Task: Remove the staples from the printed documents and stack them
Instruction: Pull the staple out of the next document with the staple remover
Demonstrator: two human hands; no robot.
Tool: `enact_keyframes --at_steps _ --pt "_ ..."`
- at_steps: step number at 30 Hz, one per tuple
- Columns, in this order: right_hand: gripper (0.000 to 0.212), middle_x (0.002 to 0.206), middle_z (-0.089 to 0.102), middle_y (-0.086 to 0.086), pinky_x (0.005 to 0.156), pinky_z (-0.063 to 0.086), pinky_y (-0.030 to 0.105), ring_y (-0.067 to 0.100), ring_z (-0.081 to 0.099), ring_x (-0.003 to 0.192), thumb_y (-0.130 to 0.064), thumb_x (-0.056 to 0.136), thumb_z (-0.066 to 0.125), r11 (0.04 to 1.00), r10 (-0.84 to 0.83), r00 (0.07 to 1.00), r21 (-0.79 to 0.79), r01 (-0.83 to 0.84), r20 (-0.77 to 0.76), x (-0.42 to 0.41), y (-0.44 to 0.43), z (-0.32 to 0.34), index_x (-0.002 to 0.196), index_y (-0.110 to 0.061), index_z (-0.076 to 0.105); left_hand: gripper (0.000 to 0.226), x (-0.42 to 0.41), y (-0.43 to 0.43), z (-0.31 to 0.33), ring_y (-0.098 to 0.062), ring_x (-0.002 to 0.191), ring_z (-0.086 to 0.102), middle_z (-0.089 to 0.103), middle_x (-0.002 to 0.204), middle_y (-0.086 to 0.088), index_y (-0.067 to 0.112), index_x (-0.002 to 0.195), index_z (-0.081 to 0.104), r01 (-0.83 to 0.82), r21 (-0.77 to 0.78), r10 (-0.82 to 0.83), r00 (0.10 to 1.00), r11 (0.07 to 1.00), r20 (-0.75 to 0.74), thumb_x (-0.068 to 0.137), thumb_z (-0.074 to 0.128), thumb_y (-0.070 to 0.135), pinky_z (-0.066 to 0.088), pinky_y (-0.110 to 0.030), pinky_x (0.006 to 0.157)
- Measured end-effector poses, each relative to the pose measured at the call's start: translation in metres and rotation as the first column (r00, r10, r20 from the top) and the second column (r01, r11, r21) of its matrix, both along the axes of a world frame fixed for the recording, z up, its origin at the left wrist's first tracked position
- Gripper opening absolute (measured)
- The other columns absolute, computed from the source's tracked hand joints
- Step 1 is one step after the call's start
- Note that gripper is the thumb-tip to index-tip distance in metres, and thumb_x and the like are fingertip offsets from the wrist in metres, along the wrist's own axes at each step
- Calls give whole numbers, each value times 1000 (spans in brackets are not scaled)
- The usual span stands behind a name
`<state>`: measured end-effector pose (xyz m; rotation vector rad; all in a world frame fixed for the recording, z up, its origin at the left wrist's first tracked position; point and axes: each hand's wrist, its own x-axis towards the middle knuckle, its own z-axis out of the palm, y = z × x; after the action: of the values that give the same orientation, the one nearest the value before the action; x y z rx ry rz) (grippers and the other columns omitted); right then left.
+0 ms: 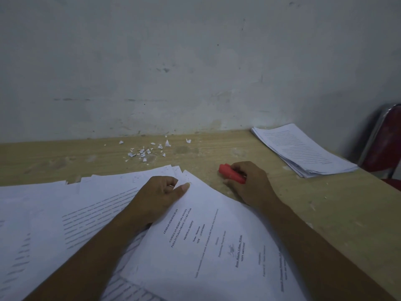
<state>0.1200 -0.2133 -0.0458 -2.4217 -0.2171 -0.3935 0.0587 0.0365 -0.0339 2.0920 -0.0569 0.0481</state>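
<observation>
From the head view, our left hand rests on the title-page document near the front edge of the desk. Its thumb is laid flat on the sheet's far corner and its fingers are curled in against that corner, pinching it. The document lies slightly askew on a loose spread of printed pages that covers the front left part of the desk, and it reaches under both forearms.

Just beside the document's right edge, our right hand sits on the bare wood with its fingers wrapped round a red staple remover. The tool's far end pokes out to the left of the knuckles, near the pinched corner but not touching the paper.

A neat stack of pages lies at the far right corner of the desk, well apart from both hands. Torn paper scraps are scattered along the far edge by the wall. A red chair stands past the right edge.
</observation>
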Motion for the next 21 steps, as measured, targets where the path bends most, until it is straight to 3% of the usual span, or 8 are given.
enact_keyframes --at_steps 2,3,6,8,12,14,17,21 --pt "41 118 62 -5 98 39 37 17 55 108 -41 83 74 983 -25 999 -180 32 40 3 0 -3 118 -23 65 39 2 4 -3 5 77 66 66 64 6 15 72 61 18 18 -18 1000 1000 -17 87 64 51 42 -21 69" --pt "41 121 61 -5 99 37 41 17 53 111 -44 85 70 971 -22 998 -235 34 54 3 0 -4 121 -25 64 40 2 5 -4 3 76 67 67 74 22 15 79 66 34 -3 -34 999 999 -25 86 64 54 45 -23 72" --pt "42 130 56 -4 102 33 41 19 50 117 -44 91 62 965 -11 999 -262 19 33 3 2 -6 129 -26 61 25 1 3 -2 5 84 68 74 87 18 21 95 71 67 -28 -68 997 997 -41 91 63 44 49 -19 80" --pt "43 134 53 -4 101 28 38 18 48 121 -44 93 59 956 -11 999 -291 23 41 1 3 -8 132 -27 59 14 -1 1 1 17 68 63 67 65 32 33 83 62 88 -22 -89 996 996 -24 95 60 27 43 -2 65" --pt "29 129 57 -10 100 19 34 10 44 125 -45 94 57 979 -23 986 -197 56 168 -8 6 -2 116 -31 68 23 -6 -4 14 20 60 59 62 55 33 38 78 52 125 10 -126 990 992 59 97 56 27 39 2 56" --pt "23 117 63 -14 101 28 36 4 50 118 -47 92 57 997 43 971 -76 -25 235 -16 8 13 101 -31 72 19 -10 -5 24 13 51 57 58 46 25 31 79 57 133 14 -134 985 991 111 98 55 26 38 -2 53" --pt "23 98 72 -14 81 46 21 0 63 93 -42 95 59 941 317 943 90 -325 98 -39 6 44 101 -25 74 16 -17 -5 41 4 55 64 68 58 17 18 87 65 117 -47 -105 973 992 205 97 57 28 42 -7 56" --pt "19 98 65 -35 75 41 4 -16 60 93 -44 91 63 891 445 883 -25 -454 -149 -58 -24 65 109 -39 70 18 -19 -4 63 -8 71 73 77 80 6 17 92 72 75 -130 -34 956 989 292 95 59 28 52 -15 64"
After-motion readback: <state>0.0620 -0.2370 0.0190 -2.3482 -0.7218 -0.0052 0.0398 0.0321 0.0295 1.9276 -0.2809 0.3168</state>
